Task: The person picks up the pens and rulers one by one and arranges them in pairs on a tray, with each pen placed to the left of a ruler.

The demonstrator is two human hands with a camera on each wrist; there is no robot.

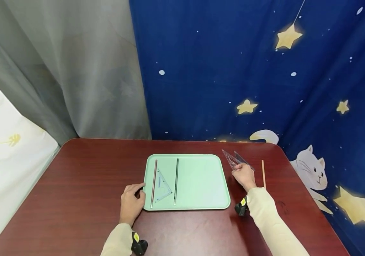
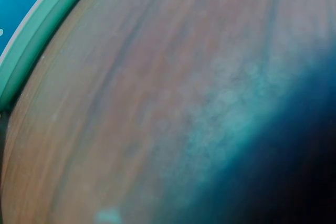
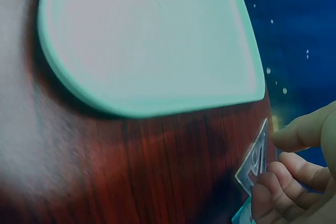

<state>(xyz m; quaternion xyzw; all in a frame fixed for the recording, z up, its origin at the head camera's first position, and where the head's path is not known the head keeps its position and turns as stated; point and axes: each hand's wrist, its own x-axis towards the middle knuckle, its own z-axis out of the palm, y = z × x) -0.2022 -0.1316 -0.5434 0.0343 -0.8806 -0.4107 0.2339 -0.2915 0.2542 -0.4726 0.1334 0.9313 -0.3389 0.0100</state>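
Note:
A pale green tray (image 1: 201,181) lies on the table. On it are a red pencil (image 1: 154,183), a dark pencil (image 1: 176,181) and a clear set square (image 1: 161,188). My left hand (image 1: 132,202) rests at the tray's left rim, its fingertips touching the edge; it does not show in the left wrist view. Right of the tray, my right hand (image 1: 244,176) pinches a second clear set square (image 3: 254,158) by its lower part. Another transparent piece (image 1: 242,160) shows just behind those fingers; its full shape is hidden.
A light wooden stick (image 1: 263,174) lies right of my right hand on the dark red table (image 1: 89,177). A grey curtain (image 1: 99,71) and a blue star-patterned curtain (image 1: 208,71) hang behind the table's back edge.

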